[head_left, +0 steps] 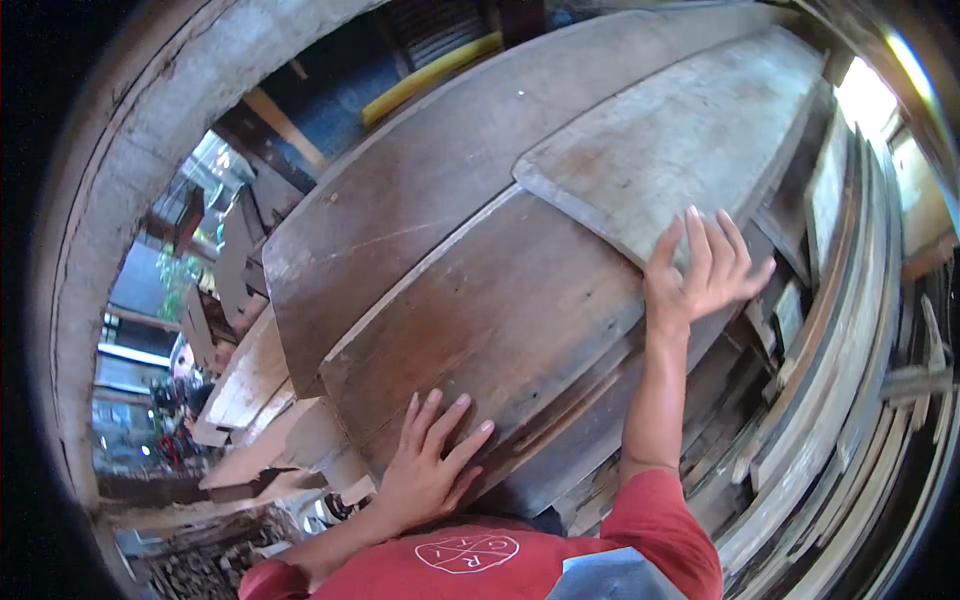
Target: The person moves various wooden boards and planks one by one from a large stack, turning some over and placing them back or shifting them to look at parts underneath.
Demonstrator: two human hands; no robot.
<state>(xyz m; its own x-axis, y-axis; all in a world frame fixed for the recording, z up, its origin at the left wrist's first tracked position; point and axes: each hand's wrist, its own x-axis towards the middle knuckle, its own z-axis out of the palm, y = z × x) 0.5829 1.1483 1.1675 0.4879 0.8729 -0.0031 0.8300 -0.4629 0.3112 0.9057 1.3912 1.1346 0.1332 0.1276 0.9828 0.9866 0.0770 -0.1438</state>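
Several large wooden sheets lie stacked in front of me. My left hand (430,465) rests with spread fingers on the near edge of a brown wooden board (500,310). Over the near right edge of a paler, greyish board (690,130), my right hand (700,265) is held up with its fingers apart and slightly bent. Whether its fingertips touch that board I cannot tell. The paler board overlaps the far right part of the brown one. Beneath both, a wider dark board (400,200) reaches farther left and back. Neither hand grips anything.
Long timber planks (830,400) are piled along the right side. A concrete beam (150,150) curves down the left. Scrap wood pieces (265,385) stand left of the stack, with more offcuts on the ground at lower left. A yellow bar (430,78) lies behind the boards.
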